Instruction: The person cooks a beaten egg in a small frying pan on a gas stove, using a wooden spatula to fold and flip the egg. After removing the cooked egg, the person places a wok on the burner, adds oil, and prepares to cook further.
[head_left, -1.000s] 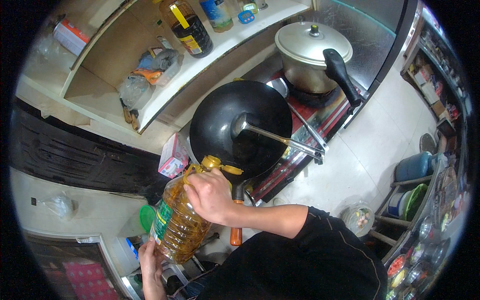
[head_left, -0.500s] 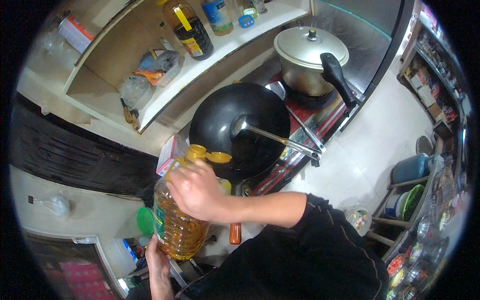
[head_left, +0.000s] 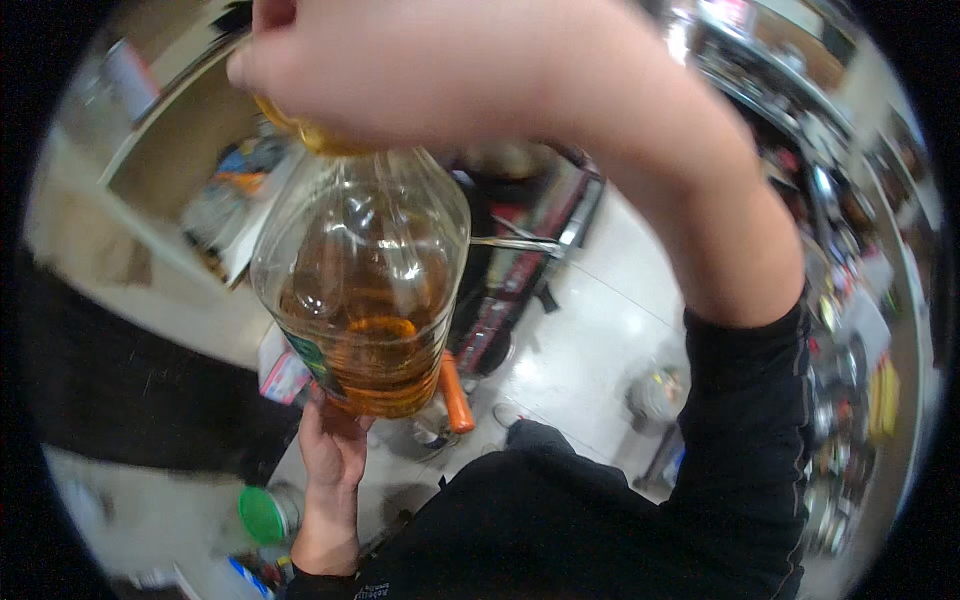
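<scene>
A large clear plastic bottle of cooking oil (head_left: 370, 290) is raised close in front of me, its lower part filled with amber oil. My right hand (head_left: 350, 70), blurred, closes round its top by the yellow cap (head_left: 325, 138); most of the cap is hidden. Under the base, my left hand (head_left: 335, 445) supports the bottle with its fingers against the bottom. Behind the bottle, the black wok is mostly covered; its orange-brown handle (head_left: 456, 398) sticks out below. A metal utensil handle (head_left: 520, 243) reaches out to the right.
The red and black stove (head_left: 505, 280) runs behind the bottle, with a blurred pot (head_left: 505, 160) at its far end. A pink and white box (head_left: 285, 372) stands left of the bottle. A green-topped container (head_left: 262, 515) sits low left. Crowded shelving (head_left: 835, 350) lines the right.
Both hands have lifted the oil bottle up and closer to me. My right arm has risen across the top, and the view has shifted. The bottle now covers most of the wok.
</scene>
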